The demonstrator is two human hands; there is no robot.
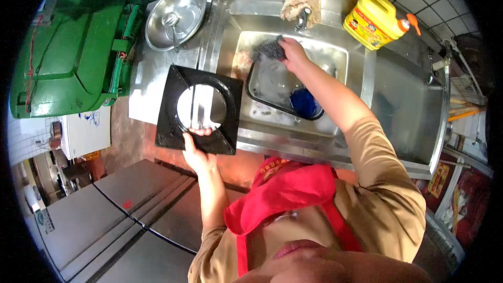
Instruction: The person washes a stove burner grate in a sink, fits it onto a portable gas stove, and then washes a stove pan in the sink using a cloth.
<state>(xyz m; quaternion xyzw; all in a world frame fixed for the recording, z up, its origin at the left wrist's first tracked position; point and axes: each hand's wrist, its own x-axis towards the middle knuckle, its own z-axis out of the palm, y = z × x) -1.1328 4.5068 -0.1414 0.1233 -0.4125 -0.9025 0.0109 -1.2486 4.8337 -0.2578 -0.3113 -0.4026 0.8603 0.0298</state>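
My left hand [198,156] grips the lower edge of a black square plate with a large round hole [165,110], its fingertips showing through the opening. The plate is held up left of the sink [343,63]. My right hand [294,55] is closed on a dark grey mesh scrubbing pad [268,50] over the sink's far left part. Under it lies a dark-rimmed rectangular tray [250,91] in soapy water. A dark blue item [304,102], its kind unclear, rests at the tray's near right corner.
A tap [302,20] with a tan cloth [299,1] on it stands behind the sink. A yellow jug [372,20] is at the back right. A steel bowl with a ladle [176,18] sits left, beside a green bin [73,47]. Another basin [403,105] lies right.
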